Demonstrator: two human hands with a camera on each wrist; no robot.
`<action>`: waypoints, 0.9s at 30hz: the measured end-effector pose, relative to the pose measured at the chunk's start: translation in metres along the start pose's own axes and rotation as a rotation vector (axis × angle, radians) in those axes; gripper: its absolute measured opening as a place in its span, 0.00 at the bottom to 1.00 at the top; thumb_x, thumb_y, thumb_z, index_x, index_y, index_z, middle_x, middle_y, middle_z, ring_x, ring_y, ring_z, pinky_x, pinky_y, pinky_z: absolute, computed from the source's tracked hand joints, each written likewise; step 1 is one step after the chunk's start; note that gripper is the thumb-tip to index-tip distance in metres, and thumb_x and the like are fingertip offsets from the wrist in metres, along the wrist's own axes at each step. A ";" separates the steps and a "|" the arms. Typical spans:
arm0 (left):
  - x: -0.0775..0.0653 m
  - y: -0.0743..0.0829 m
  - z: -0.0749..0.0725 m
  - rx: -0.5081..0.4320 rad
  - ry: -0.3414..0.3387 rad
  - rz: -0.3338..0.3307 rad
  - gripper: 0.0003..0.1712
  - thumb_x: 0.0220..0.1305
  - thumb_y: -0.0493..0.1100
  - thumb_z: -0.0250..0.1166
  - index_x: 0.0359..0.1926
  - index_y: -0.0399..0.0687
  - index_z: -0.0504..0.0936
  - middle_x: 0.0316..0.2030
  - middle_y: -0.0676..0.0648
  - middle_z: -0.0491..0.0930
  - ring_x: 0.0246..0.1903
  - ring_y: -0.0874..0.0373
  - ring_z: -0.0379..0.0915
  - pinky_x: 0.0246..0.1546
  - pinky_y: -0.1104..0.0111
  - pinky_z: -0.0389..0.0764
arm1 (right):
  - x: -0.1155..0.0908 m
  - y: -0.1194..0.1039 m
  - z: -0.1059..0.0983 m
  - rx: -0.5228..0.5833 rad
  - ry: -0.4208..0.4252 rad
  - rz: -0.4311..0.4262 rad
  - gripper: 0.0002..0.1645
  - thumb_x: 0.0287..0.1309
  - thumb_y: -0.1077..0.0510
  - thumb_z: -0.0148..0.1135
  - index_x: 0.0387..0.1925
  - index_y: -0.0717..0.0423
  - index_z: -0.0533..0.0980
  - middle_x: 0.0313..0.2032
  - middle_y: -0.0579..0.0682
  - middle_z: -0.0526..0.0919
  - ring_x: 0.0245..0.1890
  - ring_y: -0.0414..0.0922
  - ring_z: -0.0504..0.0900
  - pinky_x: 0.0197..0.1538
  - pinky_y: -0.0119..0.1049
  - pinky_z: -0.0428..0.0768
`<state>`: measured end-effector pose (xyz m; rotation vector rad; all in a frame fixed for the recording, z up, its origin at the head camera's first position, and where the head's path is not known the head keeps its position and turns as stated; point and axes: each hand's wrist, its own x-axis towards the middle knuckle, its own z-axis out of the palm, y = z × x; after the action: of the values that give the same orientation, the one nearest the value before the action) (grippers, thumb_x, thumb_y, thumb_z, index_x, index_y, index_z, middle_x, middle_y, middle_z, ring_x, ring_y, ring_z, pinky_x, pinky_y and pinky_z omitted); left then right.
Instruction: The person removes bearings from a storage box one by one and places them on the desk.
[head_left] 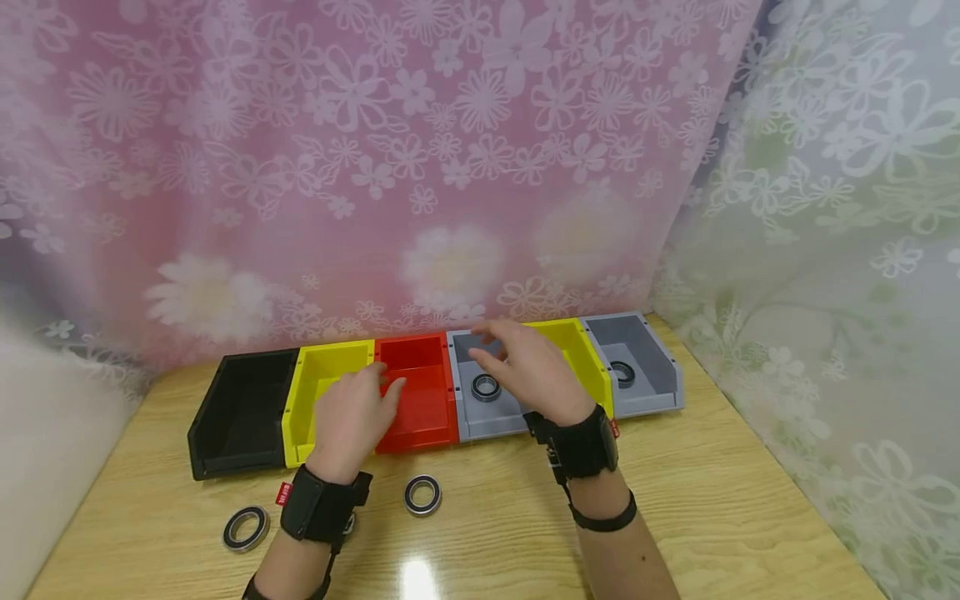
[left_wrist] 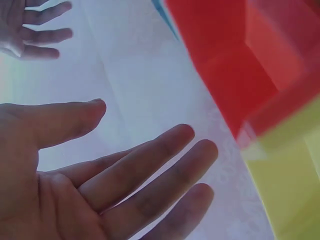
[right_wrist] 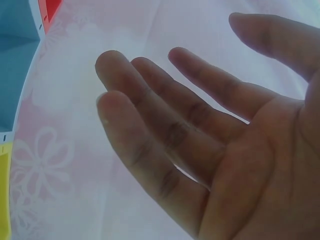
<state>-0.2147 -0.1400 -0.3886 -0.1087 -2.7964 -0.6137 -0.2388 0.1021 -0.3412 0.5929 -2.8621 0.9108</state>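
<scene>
Wood-grained tabletop (head_left: 487, 542) is shown in the head view, with 6 bins set side by side: 1 black bin (head_left: 243, 408), 1 left yellow bin (head_left: 330, 357), 1 red bin (head_left: 420, 396), 1 left grey bin (head_left: 487, 421), 1 right yellow bin (head_left: 572, 343) and 1 right grey bin (head_left: 643, 360); their low fronts are turned toward the person, presumably for easy reach; 1 left grey bearing (head_left: 486, 387) and 1 right grey bearing (head_left: 622, 374) are held by the grey bins; on the tabletop 2 more are seen, the left loose bearing (head_left: 261, 532) and the middle loose bearing (head_left: 437, 496); whether another is hidden by the left wrist cannot be told; the left hand (head_left: 351, 421) is held over the left yellow and red bins, the right hand (head_left: 536, 367) over the left grey and right yellow bins; nothing is grasped by either.

In the left wrist view, 1 thumb and 4 fingers are seen spread, the palm bare; red and yellow bins are shown alongside.

In the right wrist view, 4 fingers are gently bent, 1 thumb kept apart, perhaps through relaxing; flowered cloth (right_wrist: 45, 155) is seen behind; no bearing is shown.
</scene>
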 end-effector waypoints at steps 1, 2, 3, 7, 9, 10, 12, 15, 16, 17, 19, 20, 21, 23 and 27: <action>0.003 0.003 0.001 -0.001 -0.006 -0.004 0.25 0.68 0.48 0.70 0.55 0.32 0.83 0.34 0.38 0.87 0.24 0.48 0.78 0.21 0.62 0.78 | 0.000 0.001 -0.001 -0.001 0.000 0.005 0.25 0.72 0.45 0.63 0.65 0.48 0.77 0.56 0.47 0.83 0.42 0.43 0.83 0.40 0.36 0.83; 0.005 0.007 0.003 -0.002 -0.010 -0.007 0.25 0.68 0.49 0.71 0.55 0.32 0.83 0.35 0.38 0.87 0.25 0.47 0.79 0.22 0.61 0.80 | 0.000 0.001 -0.001 -0.003 0.002 0.008 0.25 0.72 0.44 0.63 0.65 0.48 0.77 0.56 0.47 0.83 0.42 0.43 0.83 0.40 0.36 0.83; 0.008 0.010 0.006 -0.002 -0.020 -0.010 0.25 0.68 0.49 0.71 0.55 0.32 0.83 0.34 0.38 0.87 0.26 0.47 0.79 0.23 0.61 0.81 | 0.000 0.002 -0.002 -0.005 0.004 0.010 0.25 0.72 0.44 0.63 0.65 0.48 0.77 0.56 0.47 0.83 0.42 0.43 0.83 0.41 0.36 0.83; 0.019 0.023 0.022 -0.027 -0.074 -0.013 0.22 0.68 0.49 0.70 0.49 0.33 0.84 0.24 0.43 0.81 0.22 0.49 0.75 0.24 0.61 0.80 | 0.000 0.005 -0.003 -0.017 0.015 0.009 0.25 0.71 0.44 0.64 0.64 0.49 0.77 0.55 0.48 0.83 0.42 0.44 0.83 0.41 0.37 0.84; 0.023 0.028 0.031 -0.031 -0.091 -0.015 0.19 0.68 0.50 0.71 0.43 0.35 0.84 0.18 0.45 0.74 0.19 0.52 0.71 0.23 0.62 0.78 | -0.001 0.006 -0.004 -0.017 0.020 0.004 0.25 0.71 0.45 0.64 0.64 0.49 0.77 0.54 0.48 0.84 0.41 0.44 0.83 0.40 0.37 0.83; 0.025 0.030 0.035 -0.029 -0.096 -0.017 0.18 0.68 0.50 0.71 0.40 0.36 0.84 0.17 0.46 0.73 0.18 0.52 0.70 0.22 0.62 0.78 | -0.001 0.007 -0.004 -0.018 0.020 0.002 0.25 0.71 0.45 0.64 0.64 0.49 0.77 0.54 0.48 0.84 0.41 0.44 0.83 0.40 0.36 0.83; 0.028 0.033 0.043 -0.013 -0.105 -0.021 0.18 0.67 0.51 0.71 0.34 0.39 0.82 0.15 0.47 0.70 0.17 0.53 0.69 0.21 0.62 0.77 | -0.001 0.007 -0.005 -0.017 0.022 0.001 0.25 0.71 0.45 0.64 0.63 0.49 0.77 0.52 0.47 0.84 0.40 0.44 0.83 0.39 0.36 0.83; 0.030 0.039 0.052 0.017 -0.143 -0.017 0.20 0.66 0.52 0.72 0.26 0.43 0.80 0.14 0.48 0.70 0.16 0.53 0.68 0.19 0.63 0.76 | -0.001 0.009 -0.007 -0.014 0.027 0.004 0.24 0.71 0.45 0.64 0.63 0.48 0.78 0.50 0.47 0.85 0.41 0.44 0.83 0.38 0.37 0.83; 0.030 0.040 0.055 0.028 -0.162 -0.012 0.22 0.65 0.53 0.72 0.23 0.44 0.79 0.13 0.48 0.69 0.15 0.53 0.68 0.18 0.64 0.74 | -0.001 0.009 -0.007 -0.014 0.028 0.004 0.24 0.71 0.45 0.64 0.63 0.49 0.78 0.49 0.47 0.85 0.41 0.44 0.83 0.38 0.37 0.83; 0.030 0.042 0.057 0.035 -0.181 -0.006 0.24 0.65 0.53 0.73 0.20 0.45 0.77 0.13 0.48 0.67 0.14 0.53 0.67 0.17 0.65 0.72 | -0.002 0.009 -0.007 -0.014 0.029 0.004 0.24 0.71 0.45 0.64 0.63 0.48 0.78 0.49 0.47 0.85 0.41 0.44 0.83 0.38 0.37 0.83; 0.030 0.044 0.061 0.049 -0.216 0.004 0.26 0.63 0.54 0.74 0.17 0.46 0.75 0.12 0.48 0.65 0.14 0.53 0.67 0.16 0.66 0.70 | -0.002 0.009 -0.008 -0.014 0.030 0.001 0.24 0.71 0.45 0.64 0.63 0.48 0.78 0.48 0.47 0.86 0.42 0.45 0.84 0.38 0.37 0.83; 0.029 0.045 0.064 0.052 -0.230 0.007 0.27 0.63 0.54 0.74 0.17 0.46 0.74 0.12 0.48 0.65 0.13 0.53 0.67 0.16 0.66 0.69 | -0.002 0.010 -0.008 -0.013 0.030 -0.001 0.24 0.71 0.45 0.64 0.63 0.48 0.78 0.48 0.46 0.86 0.42 0.44 0.84 0.38 0.37 0.83; 0.028 0.046 0.066 0.056 -0.238 0.008 0.27 0.62 0.55 0.75 0.17 0.46 0.74 0.12 0.48 0.65 0.13 0.53 0.67 0.16 0.66 0.69 | -0.003 0.010 -0.009 -0.011 0.028 -0.002 0.24 0.71 0.45 0.64 0.63 0.48 0.78 0.48 0.46 0.86 0.42 0.45 0.84 0.38 0.37 0.83; 0.027 0.047 0.069 0.060 -0.246 0.007 0.26 0.60 0.55 0.76 0.18 0.45 0.76 0.12 0.48 0.65 0.14 0.53 0.67 0.17 0.66 0.71 | -0.003 0.010 -0.009 -0.005 0.025 -0.004 0.24 0.71 0.45 0.64 0.63 0.48 0.78 0.48 0.46 0.86 0.42 0.45 0.84 0.38 0.37 0.83; 0.028 0.048 0.075 0.057 -0.234 0.002 0.23 0.58 0.55 0.78 0.22 0.44 0.80 0.12 0.48 0.68 0.14 0.54 0.68 0.18 0.65 0.73 | -0.003 0.011 -0.010 0.001 0.025 -0.009 0.25 0.70 0.46 0.65 0.64 0.49 0.77 0.48 0.46 0.86 0.43 0.45 0.84 0.38 0.37 0.83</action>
<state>-0.2536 -0.0646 -0.4266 -0.1831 -3.0357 -0.5518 -0.2408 0.1168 -0.3394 0.5896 -2.8348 0.9115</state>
